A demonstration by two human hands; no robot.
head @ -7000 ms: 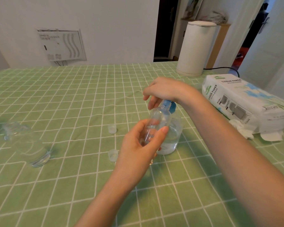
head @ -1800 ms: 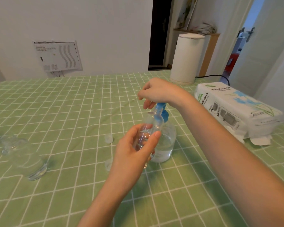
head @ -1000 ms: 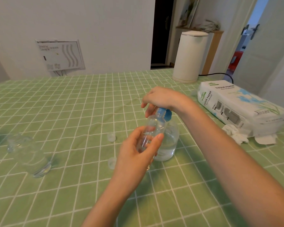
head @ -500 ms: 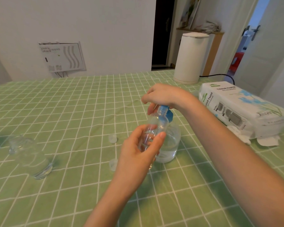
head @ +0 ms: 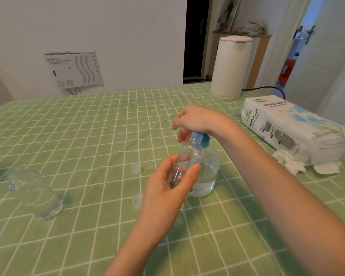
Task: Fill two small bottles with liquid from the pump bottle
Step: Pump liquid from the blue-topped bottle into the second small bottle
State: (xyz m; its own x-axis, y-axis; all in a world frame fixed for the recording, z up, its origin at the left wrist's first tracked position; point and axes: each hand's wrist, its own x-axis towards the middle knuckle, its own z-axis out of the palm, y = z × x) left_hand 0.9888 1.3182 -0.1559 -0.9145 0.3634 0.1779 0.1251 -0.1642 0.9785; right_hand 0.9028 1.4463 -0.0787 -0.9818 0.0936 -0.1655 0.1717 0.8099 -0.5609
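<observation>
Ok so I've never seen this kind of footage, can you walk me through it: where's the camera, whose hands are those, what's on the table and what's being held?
There is no machine here. A person wears one wide-angle camera on the head, and it looks down at their own two bare hands. The left hand holds a small clear bottle up at the spout of a pump bottle. The pump bottle stands on the green checked tablecloth and is partly filled with clear liquid. The right hand curls over its blue pump head. Also on the cloth are two small clear caps, a blurred clear container at the left, a tissue paper pack with crumpled tissues beside it, and a white cylindrical appliance at the far edge.
</observation>
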